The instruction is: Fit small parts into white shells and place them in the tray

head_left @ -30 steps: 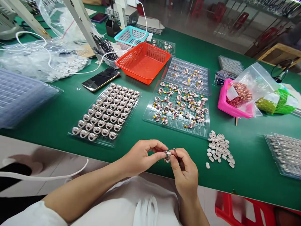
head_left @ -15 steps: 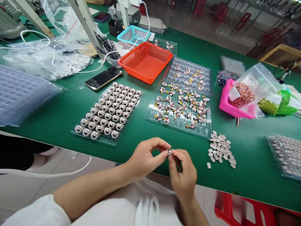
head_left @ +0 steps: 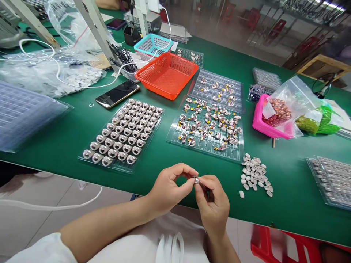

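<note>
Just past the table's front edge, my left hand (head_left: 169, 187) and my right hand (head_left: 214, 200) meet at the fingertips. Both pinch one small shiny silver part (head_left: 196, 180), mostly covered by the fingers; its exact kind is hidden. Left of my hands, a clear tray (head_left: 131, 168) bears rows of rounded silver casings (head_left: 117, 145). Beyond my hands lies another clear tray (head_left: 203, 149) with many small white pieces (head_left: 207, 116) that have wires and yellow tabs. To the right is a loose pile of small pale caps (head_left: 255, 171).
Farther back are an orange basket (head_left: 166, 91), a blue basket (head_left: 138, 46) and a phone (head_left: 117, 94). Stacked clear trays (head_left: 24, 113) occupy the left. A pink basket (head_left: 257, 122) with bagged copper-coloured parts and a filled tray (head_left: 330, 182) stand right. A white cable (head_left: 90, 87) crosses the table.
The camera view has shifted slightly, so the table things sit a little farther left. Both hands still hold the small silver part, with only slight finger movement.
</note>
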`<state>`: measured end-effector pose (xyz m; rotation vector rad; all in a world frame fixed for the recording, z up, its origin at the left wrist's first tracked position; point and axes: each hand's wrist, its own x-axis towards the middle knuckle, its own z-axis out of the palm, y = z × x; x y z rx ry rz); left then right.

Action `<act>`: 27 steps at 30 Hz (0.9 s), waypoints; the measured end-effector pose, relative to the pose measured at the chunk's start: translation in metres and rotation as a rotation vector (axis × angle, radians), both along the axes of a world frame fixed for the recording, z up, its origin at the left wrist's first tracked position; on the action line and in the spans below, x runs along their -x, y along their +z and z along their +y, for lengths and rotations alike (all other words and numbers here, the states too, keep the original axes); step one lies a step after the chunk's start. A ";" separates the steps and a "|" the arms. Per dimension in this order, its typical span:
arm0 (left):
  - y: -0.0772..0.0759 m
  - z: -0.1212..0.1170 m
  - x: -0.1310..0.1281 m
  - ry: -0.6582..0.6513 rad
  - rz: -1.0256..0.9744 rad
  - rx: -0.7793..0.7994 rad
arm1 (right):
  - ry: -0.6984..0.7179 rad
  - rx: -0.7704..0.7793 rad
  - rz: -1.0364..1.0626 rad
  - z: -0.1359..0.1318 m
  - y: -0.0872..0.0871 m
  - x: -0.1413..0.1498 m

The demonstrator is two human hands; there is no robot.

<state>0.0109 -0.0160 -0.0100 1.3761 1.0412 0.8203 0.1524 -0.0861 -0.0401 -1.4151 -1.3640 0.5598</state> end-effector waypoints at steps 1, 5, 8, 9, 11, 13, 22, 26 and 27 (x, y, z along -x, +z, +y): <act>-0.001 -0.001 0.000 -0.006 -0.008 -0.011 | -0.011 0.001 0.010 0.000 -0.001 0.000; -0.005 -0.001 0.003 -0.044 -0.110 0.009 | -0.048 0.022 0.044 -0.004 -0.004 0.000; -0.007 0.002 0.005 -0.057 -0.179 0.125 | -0.041 0.019 0.066 -0.005 -0.005 -0.002; -0.007 0.004 0.005 -0.062 -0.200 0.174 | -0.035 0.018 0.071 -0.005 -0.005 -0.002; -0.007 0.007 0.006 -0.074 -0.236 0.264 | -0.025 0.019 0.077 -0.004 -0.006 -0.003; -0.007 0.010 0.006 -0.090 -0.258 0.321 | -0.022 0.012 0.077 -0.003 -0.007 -0.003; -0.001 0.014 0.010 -0.155 -0.129 0.131 | 0.078 -0.015 0.010 0.001 0.000 -0.011; 0.000 0.015 0.011 -0.168 -0.136 0.023 | 0.124 0.072 0.056 0.003 0.006 -0.015; 0.000 0.015 0.011 -0.163 -0.144 0.013 | 0.125 0.077 0.065 0.004 0.006 -0.015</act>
